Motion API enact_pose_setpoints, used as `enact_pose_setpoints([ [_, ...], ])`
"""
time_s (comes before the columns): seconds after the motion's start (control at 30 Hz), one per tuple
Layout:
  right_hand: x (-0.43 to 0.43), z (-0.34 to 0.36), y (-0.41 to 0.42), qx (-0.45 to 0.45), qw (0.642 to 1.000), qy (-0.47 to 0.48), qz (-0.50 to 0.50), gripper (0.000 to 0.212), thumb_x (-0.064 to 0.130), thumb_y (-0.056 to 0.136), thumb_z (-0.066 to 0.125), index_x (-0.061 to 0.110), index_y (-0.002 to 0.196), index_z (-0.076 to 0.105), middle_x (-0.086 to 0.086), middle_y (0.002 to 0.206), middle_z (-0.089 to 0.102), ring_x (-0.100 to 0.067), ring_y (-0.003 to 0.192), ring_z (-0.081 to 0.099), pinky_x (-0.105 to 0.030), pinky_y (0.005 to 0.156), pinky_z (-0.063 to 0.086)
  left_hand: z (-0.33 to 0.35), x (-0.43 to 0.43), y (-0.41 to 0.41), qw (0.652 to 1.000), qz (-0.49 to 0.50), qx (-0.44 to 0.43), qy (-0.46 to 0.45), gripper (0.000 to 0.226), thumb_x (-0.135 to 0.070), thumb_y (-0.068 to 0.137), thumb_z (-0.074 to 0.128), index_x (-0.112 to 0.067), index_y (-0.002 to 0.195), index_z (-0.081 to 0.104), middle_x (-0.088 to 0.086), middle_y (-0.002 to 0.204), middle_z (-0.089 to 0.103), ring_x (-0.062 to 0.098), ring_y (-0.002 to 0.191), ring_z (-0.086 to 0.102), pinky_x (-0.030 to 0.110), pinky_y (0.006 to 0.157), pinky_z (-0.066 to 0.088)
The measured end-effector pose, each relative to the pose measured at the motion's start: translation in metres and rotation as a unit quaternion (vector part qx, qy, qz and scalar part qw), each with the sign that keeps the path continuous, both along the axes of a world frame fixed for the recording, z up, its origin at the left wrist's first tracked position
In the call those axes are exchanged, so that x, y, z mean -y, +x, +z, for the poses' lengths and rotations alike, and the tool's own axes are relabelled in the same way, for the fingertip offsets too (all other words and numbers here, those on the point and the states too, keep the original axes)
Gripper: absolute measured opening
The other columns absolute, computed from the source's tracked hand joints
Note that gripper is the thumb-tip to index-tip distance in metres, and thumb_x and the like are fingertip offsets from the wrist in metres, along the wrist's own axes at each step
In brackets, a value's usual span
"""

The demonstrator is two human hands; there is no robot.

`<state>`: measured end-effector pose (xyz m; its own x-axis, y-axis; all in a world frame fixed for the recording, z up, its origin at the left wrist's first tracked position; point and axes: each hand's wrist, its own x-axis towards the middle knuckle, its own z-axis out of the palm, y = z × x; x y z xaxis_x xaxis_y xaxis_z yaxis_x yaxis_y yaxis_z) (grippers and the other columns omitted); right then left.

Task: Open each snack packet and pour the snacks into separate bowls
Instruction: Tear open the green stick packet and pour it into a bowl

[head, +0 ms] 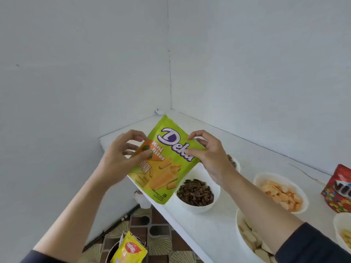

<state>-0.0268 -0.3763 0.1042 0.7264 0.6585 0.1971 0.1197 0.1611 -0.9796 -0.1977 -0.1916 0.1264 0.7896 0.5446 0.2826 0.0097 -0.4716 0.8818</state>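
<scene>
Now we hold the green Deka packet point(161, 168) tilted above the table's point(209, 224) left edge, our left hand point(119, 156) pinching its left side and our right hand point(210, 158) gripping its upper right corner. Just beside it sits a white bowl of dark seeds point(197, 209); further right, a bowl of orange crackers point(266, 176) and a red packet point(336, 194).

We saw a bright, evenly lit scene in soft, cool light, without hard shadows; faint shade lay beside the white round bowl of dark seeds point(196, 205) toward four o'clock. Wide-angle distortion bent the edge of the white tabletop point(209, 228). The glossy green foil packet point(163, 162) looked slightly soft, and the corners at five and seven o'clock blurred.
</scene>
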Motion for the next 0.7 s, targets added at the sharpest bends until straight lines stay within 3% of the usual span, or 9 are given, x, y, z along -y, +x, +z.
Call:
enact_pose_setpoints([
  [0.07, -0.041, 0.003, -0.016, 0.031, 0.999, -0.016, 0.037, 0.030, 0.005, 0.072, 0.083, 0.022, 0.091, 0.068, -0.017, 0.101, 0.074, -0.037, 0.103, 0.069, -0.060, 0.093, 0.051, 0.002, -0.029, -0.024, 0.998, -0.021, -0.052, 0.021, 0.039, -0.036, 0.076, 0.079, -0.035, 0.113, 0.065, -0.003, 0.106, 0.069, 0.028, 0.092, 0.069, 0.046, 0.080, 0.056],
  [0.17, -0.103, -0.003, -0.045, 0.042, 0.997, -0.001, 0.057, 0.027, 0.003, 0.071, 0.086, 0.018, 0.084, 0.067, -0.011, 0.090, 0.073, -0.039, 0.094, 0.071, -0.057, 0.084, 0.054, -0.009, -0.067, -0.059, 0.994, 0.009, -0.080, 0.069, 0.035, -0.027, 0.086, 0.078, -0.036, 0.116, 0.062, 0.009, 0.088, 0.066, 0.028, 0.077, 0.061, 0.048, 0.079, 0.054],
  [0.23, -0.141, -0.014, -0.065, 0.012, 0.999, 0.026, 0.042, 0.027, 0.005, 0.071, 0.088, 0.018, 0.079, 0.065, -0.011, 0.090, 0.070, -0.041, 0.096, 0.070, -0.053, 0.086, 0.056, -0.024, -0.086, -0.081, 0.995, 0.075, -0.055, 0.047, 0.037, -0.017, 0.089, 0.077, -0.036, 0.115, 0.058, 0.013, 0.083, 0.065, 0.030, 0.071, 0.059, 0.050, 0.076, 0.055],
  [0.33, -0.189, -0.038, -0.092, -0.068, 0.996, 0.041, 0.046, 0.023, -0.005, 0.078, 0.079, 0.015, 0.080, 0.067, -0.018, 0.090, 0.067, -0.045, 0.100, 0.068, -0.052, 0.091, 0.058, -0.051, -0.102, -0.106, 0.989, 0.146, -0.017, -0.031, 0.046, -0.013, 0.090, 0.074, -0.039, 0.122, 0.053, 0.015, 0.093, 0.072, 0.042, 0.080, 0.068, 0.061, 0.073, 0.058],
  [0.5, -0.240, -0.072, -0.117, -0.067, 0.994, 0.001, 0.083, 0.019, -0.005, 0.083, 0.074, 0.013, 0.086, 0.069, -0.011, 0.098, 0.072, -0.034, 0.097, 0.073, -0.055, 0.086, 0.060, -0.087, -0.124, -0.120, 0.974, 0.196, 0.008, -0.117, 0.041, -0.005, 0.094, 0.068, -0.034, 0.119, 0.053, 0.008, 0.110, 0.072, 0.046, 0.085, 0.071, 0.055, 0.074, 0.063],
  [0.63, -0.265, -0.097, -0.114, -0.044, 0.993, -0.052, 0.093, 0.020, -0.004, 0.086, 0.073, 0.015, 0.084, 0.068, -0.002, 0.093, 0.073, -0.024, 0.085, 0.076, -0.051, 0.074, 0.063, -0.103, -0.153, -0.121, 0.956, 0.243, 0.004, -0.164, 0.013, -0.010, 0.099, 0.064, -0.021, 0.105, 0.061, 0.009, 0.105, 0.073, 0.025, 0.087, 0.077, 0.046, 0.063, 0.064],
  [0.7, -0.280, -0.108, -0.107, -0.030, 0.992, -0.067, 0.106, 0.023, -0.003, 0.087, 0.073, 0.019, 0.083, 0.068, -0.003, 0.096, 0.073, -0.022, 0.087, 0.076, -0.050, 0.073, 0.063, -0.110, -0.168, -0.120, 0.953, 0.249, -0.011, -0.175, 0.008, -0.008, 0.099, 0.062, -0.015, 0.101, 0.064, 0.007, 0.102, 0.073, 0.013, 0.082, 0.077, 0.033, 0.058, 0.062],
])
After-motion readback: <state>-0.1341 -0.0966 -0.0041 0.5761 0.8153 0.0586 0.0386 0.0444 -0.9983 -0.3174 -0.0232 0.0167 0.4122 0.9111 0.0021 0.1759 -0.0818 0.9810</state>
